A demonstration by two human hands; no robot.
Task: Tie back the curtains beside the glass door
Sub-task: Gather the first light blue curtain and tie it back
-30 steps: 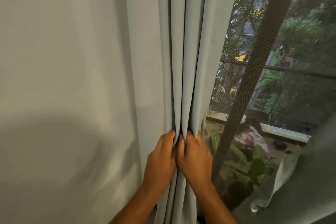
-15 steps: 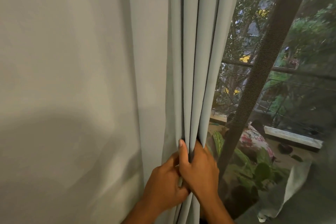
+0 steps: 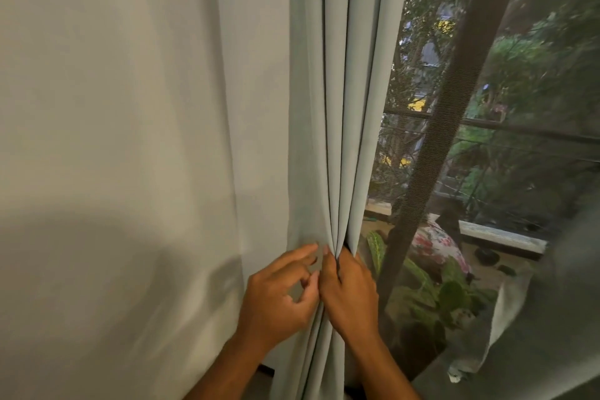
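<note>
Curtain (image 3: 337,107) pleats are gathered beside the glass door (image 3: 506,146), pinched in the right hand (image 3: 349,292). Left hand (image 3: 279,295) holds nothing, fingers loosely curled against the fabric. No tie-back is visible; tying remains.

Wall (image 3: 113,140) blocks left of curtain (image 3: 337,107) (glass door (image 3: 487,140) right).

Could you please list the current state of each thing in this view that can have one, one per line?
Curtain: drawn to the left of the glass, gathered into pleats, no tie-back visible on it.
Right hand: grips the bunched pleats, fingers curled round them.
Left hand: fingers loosely curled at the left fold; whether they pinch it is unclear.
Glass door: uncovered by the curtain; plants visible outside.
</note>
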